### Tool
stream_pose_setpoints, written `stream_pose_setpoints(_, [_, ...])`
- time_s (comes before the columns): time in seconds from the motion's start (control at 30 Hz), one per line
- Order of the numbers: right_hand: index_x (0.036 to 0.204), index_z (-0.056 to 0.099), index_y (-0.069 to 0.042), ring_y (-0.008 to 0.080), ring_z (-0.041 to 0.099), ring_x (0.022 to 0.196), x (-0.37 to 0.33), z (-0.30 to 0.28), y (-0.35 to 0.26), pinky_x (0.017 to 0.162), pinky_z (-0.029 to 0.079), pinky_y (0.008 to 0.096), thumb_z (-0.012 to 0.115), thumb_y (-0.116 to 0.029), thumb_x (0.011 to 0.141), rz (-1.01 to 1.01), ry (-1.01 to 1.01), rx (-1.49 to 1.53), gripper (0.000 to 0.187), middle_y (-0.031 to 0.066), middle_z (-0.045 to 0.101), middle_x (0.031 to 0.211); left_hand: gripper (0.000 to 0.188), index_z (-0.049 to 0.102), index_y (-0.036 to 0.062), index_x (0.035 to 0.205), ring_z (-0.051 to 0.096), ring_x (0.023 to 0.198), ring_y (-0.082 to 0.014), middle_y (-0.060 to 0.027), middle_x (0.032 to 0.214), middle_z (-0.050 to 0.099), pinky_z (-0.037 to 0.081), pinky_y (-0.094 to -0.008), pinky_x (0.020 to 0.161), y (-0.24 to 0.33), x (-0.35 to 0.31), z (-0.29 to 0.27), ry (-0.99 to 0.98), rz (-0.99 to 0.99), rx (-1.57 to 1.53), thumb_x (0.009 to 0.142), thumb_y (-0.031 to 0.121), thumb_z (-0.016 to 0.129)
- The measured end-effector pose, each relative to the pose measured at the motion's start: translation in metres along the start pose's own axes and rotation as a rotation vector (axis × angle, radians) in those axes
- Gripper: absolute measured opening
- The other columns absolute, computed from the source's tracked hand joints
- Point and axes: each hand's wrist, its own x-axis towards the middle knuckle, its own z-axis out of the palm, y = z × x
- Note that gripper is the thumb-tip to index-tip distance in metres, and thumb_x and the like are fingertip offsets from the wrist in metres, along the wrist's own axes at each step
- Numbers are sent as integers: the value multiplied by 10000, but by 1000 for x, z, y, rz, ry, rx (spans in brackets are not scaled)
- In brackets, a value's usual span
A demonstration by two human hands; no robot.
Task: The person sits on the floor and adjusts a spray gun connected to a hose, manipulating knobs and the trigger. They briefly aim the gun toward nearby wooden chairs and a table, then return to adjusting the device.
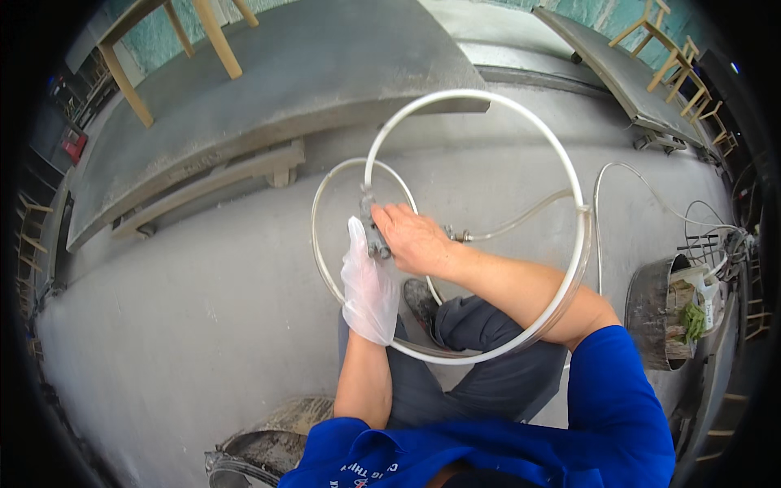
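My right hand (pixel 409 237) is bare and closed over a grey metal spray gun (pixel 366 199) at the middle of the view. White and clear hoses (pixel 572 163) join the gun and loop wide around my right forearm. Against the gun's lower side is my left hand (pixel 370 289), inside a loose, translucent plastic glove. One empty-looking glove tip sticks up beside the gun. The baggy plastic and the gun hide how those fingers are bent. Much of the gun's body lies under my right hand.
Wooden chairs stand on a large grey platform (pixel 325 65) at the far left and on another platform (pixel 618 73) at the far right. A dirty bucket (pixel 651 313) sits at right near tangled hoses. Another stained container (pixel 268 443) stands near my left side.
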Motion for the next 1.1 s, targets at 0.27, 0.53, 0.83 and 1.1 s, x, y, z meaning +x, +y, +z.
stream_pose_setpoints(0.27, [1586, 422, -71, 412, 675, 1218, 9, -53, 23, 955, 587, 469, 678, -213, 1020, 154, -35, 252, 637, 245, 670, 1362, 664, 735, -17, 1245, 662, 1162, -206, -101, 1133, 763, 463, -386, 1066, 11, 1, -18, -7, 93, 515, 1126, 604, 533])
stream_pose_setpoints(0.53, [1628, 428, -193, 227, 744, 1074, -51, -215, 56, 525, 548, 297, 553, -490, 1138, 173, 442, 1184, 586, 99, 702, 1282, 316, 775, 18, 1201, 668, 1183, -232, -92, 1077, 748, 523, -394, 1019, 33, -1, -69, -180, 419, 715, 1020, 274, 730])
stream_pose_setpoints(0.83, [1316, 657, -85, 157, 725, 937, -109, -474, 25, 501, 457, 236, 553, -486, 1146, -76, 1245, 684, 448, 50, 727, 1072, 316, 647, 128, 843, 692, 1050, -381, -37, 881, 710, 477, -640, 1154, 2, 38, -55, -306, 1251, 1209, 704, 92, 929])
stream_pose_setpoints(1.1, [1259, 649, -66, 121, 733, 899, -156, -540, -18, 493, 452, 216, 554, -459, 1153, -154, 1400, 453, 418, 54, 747, 1047, 255, 649, 114, 811, 734, 980, -388, -77, 832, 685, 576, -598, 1008, -19, 31, -33, -279, 1366, 967, 837, 149, 900])
